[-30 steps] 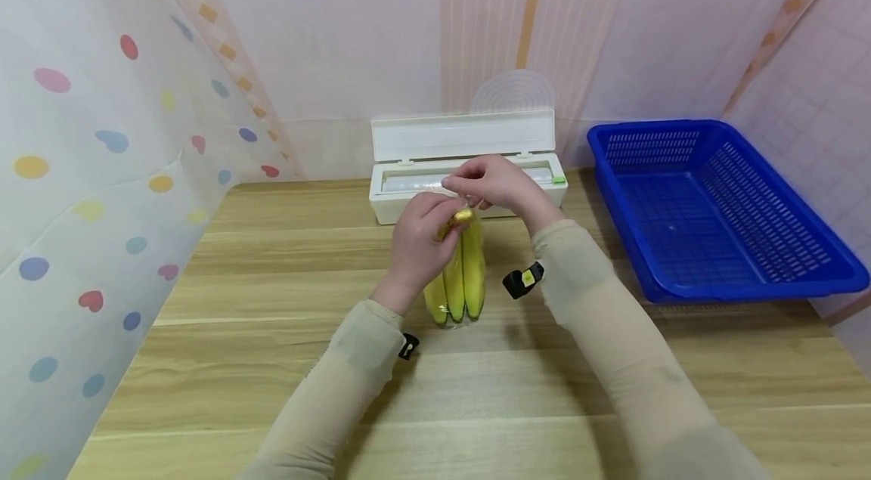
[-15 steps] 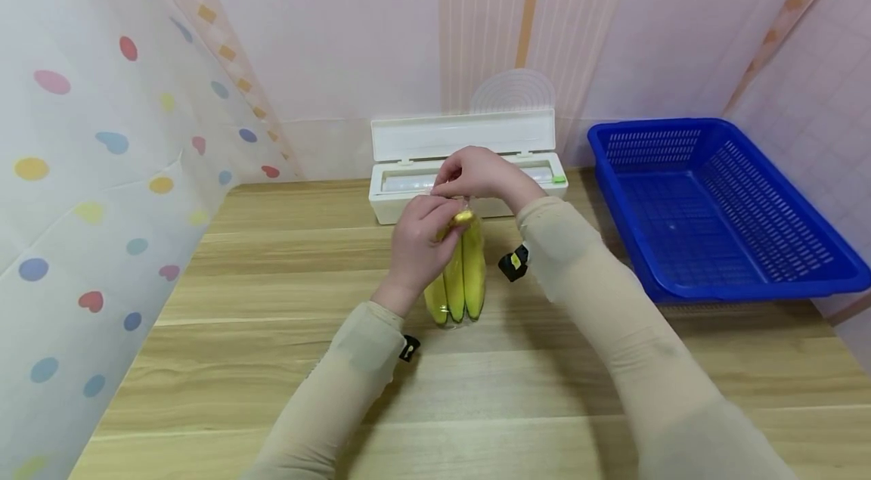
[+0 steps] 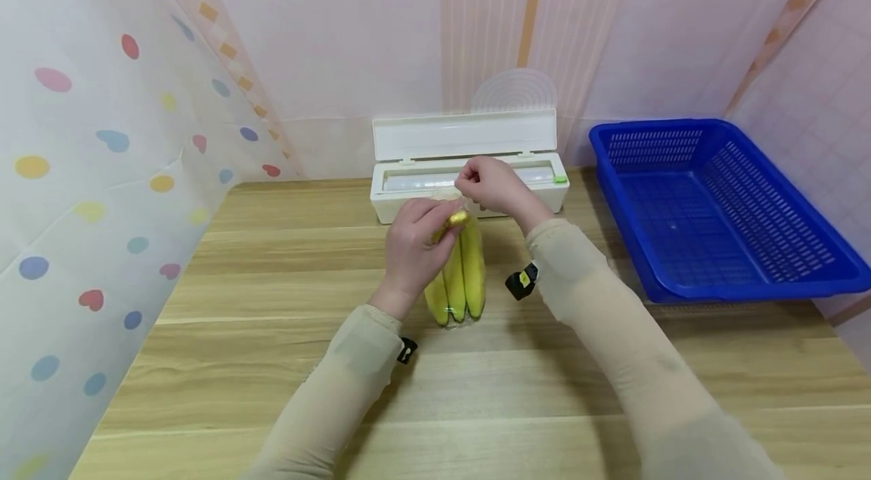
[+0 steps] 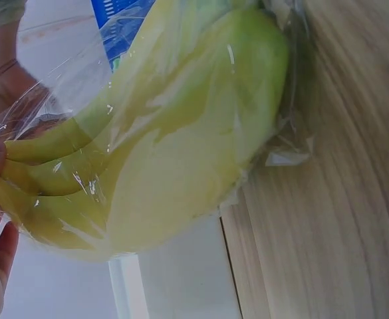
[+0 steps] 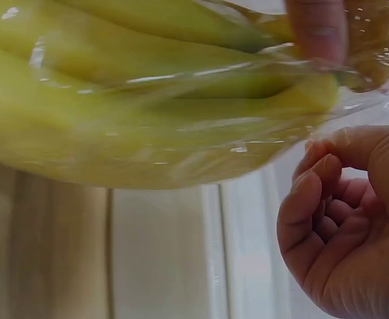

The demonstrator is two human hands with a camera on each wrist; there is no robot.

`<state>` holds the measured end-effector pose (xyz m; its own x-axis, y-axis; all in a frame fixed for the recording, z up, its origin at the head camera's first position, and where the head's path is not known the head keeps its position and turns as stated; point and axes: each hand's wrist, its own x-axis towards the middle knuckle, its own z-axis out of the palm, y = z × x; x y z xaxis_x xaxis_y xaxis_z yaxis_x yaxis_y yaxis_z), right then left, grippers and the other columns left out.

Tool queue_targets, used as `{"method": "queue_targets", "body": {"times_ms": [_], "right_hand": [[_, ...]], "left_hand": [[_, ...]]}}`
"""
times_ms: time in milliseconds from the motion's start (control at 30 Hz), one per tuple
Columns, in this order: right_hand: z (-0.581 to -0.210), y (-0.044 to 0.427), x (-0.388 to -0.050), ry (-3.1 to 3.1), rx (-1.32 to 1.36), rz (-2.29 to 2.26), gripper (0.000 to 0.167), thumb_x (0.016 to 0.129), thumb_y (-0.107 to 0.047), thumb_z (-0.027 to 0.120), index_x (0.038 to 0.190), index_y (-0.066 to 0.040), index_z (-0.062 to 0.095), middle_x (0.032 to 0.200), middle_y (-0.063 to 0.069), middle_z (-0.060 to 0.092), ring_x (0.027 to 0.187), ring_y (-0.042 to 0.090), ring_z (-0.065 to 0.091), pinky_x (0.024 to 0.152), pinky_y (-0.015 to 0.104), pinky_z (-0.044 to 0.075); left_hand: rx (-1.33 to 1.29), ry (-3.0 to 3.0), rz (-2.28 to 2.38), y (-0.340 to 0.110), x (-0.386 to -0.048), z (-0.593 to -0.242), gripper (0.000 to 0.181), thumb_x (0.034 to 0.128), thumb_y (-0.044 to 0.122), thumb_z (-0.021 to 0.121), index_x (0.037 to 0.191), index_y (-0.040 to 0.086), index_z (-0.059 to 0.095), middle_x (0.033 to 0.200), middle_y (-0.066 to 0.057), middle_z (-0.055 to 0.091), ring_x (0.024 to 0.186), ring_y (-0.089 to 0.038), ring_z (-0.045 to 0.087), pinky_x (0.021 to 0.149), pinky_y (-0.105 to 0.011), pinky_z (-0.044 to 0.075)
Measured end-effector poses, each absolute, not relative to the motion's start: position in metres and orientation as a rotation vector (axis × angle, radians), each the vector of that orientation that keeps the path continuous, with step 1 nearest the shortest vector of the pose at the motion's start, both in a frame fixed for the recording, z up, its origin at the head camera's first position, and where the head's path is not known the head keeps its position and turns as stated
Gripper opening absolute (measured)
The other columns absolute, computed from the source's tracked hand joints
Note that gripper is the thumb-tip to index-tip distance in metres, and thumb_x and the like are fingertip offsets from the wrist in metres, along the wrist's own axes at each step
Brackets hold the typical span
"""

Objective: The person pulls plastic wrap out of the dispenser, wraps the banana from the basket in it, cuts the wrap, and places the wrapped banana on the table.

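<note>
A bunch of bananas covered in clear plastic wrap stands over the table with its tips pointing toward me. My left hand grips the bunch at its stem end through the film. In the left wrist view, the wrap lies loose along the fruit's edge. Just beyond the stems, my right hand has its fingers curled, with thumb and fingertips pinching a thin edge of the film. The right wrist view shows this right hand close beside the stem end.
Behind the hands stands a white wrap dispenser with its lid raised and a roll of film inside. A blue plastic basket sits at the right on the wooden table. Patterned cloth walls enclose the back and sides.
My right hand first shifted a little left and up, then came back right, its fingers more curled. The left hand and the bananas have barely moved.
</note>
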<state>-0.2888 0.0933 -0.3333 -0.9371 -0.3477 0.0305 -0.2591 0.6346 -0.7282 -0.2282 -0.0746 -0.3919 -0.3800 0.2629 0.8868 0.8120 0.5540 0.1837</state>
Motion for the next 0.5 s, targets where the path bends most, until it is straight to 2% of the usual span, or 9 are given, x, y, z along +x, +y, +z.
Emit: {"method": "queue_targets", "body": {"times_ms": [200, 333, 500], "right_hand": [[-0.348, 0.096, -0.286, 2.676, -0.444, -1.32, 0.011, 0.098, -0.014, 0.052, 0.094, -0.005, 0.056, 0.08, 0.006, 0.052, 0.064, 0.016, 0.048, 0.059, 0.029, 0.044], [-0.353, 0.096, -0.286, 2.57, -0.395, -1.463, 0.009, 0.098, -0.012, 0.054, 0.093, -0.004, 0.055, 0.082, 0.008, 0.051, 0.066, 0.017, 0.045, 0.063, 0.035, 0.048], [-0.356, 0.095, -0.287, 2.555, -0.402, -1.556, 0.007, 0.095, -0.008, 0.055, 0.09, -0.003, 0.053, 0.11, 0.012, 0.061, 0.089, 0.02, 0.056, 0.074, 0.031, 0.05]], "left_hand": [[-0.894, -1.914, -0.779, -0.075, -0.23, -0.392, 0.023, 0.0822, 0.003, 0.078, 0.104, 0.003, 0.073, 0.091, -0.011, 0.069, 0.085, -0.027, 0.063, 0.079, -0.037, 0.053], [-0.921, -1.91, -0.775, -0.075, -0.231, -0.391, 0.022, 0.0835, 0.002, 0.076, 0.105, 0.005, 0.073, 0.089, -0.012, 0.067, 0.082, -0.028, 0.062, 0.077, -0.039, 0.052], [-0.957, -1.95, -0.774, -0.076, -0.233, -0.388, 0.023, 0.0826, -0.001, 0.075, 0.104, 0.006, 0.072, 0.086, -0.013, 0.062, 0.08, -0.029, 0.058, 0.077, -0.041, 0.049]]}}
